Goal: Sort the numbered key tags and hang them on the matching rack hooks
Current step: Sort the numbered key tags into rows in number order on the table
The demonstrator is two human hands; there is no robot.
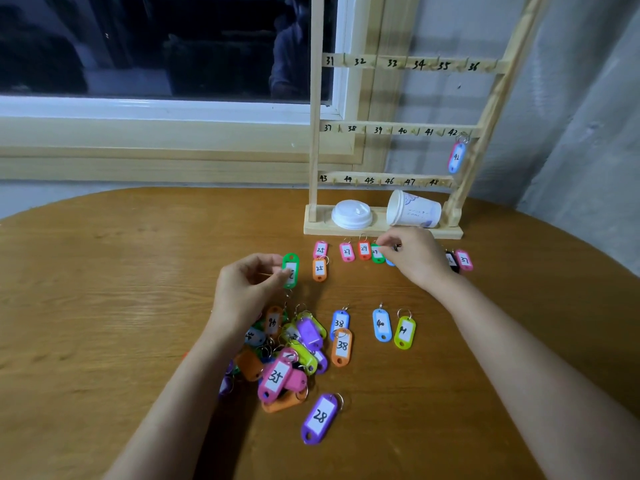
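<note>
The left hand (249, 285) has its fingers curled, thumb and fingertips pinching an upright green tag (290, 270) just above the bench (104, 271); the thumb covers its number. This tag is in front of the rack (315, 150), off its left post. The right hand (415, 254), also curled, is just in front of the rack's base, and its fingertips pinch the ring end of a second green tag (377, 254) lying flat in a row there. That row, along the base front, also has a pink 25 (320, 250), a pink 27 (346, 251), a red 29 (363, 250), a black tag (452, 261) and a pink 37 (464, 259). An orange 25 (319, 269) lies just nearer. Further from the rack are two 38 tags (342, 346), a blue 40 (381, 324), a yellow-green tag (404, 331), a mixed heap of tags (287, 351) under the left wrist, and a purple 28 (320, 418). On the rack's 42 hook hangs a pink 42 tag (456, 156). A tipped paper cup (414, 209) and its lid (351, 213) rest on the rack's base.
</note>
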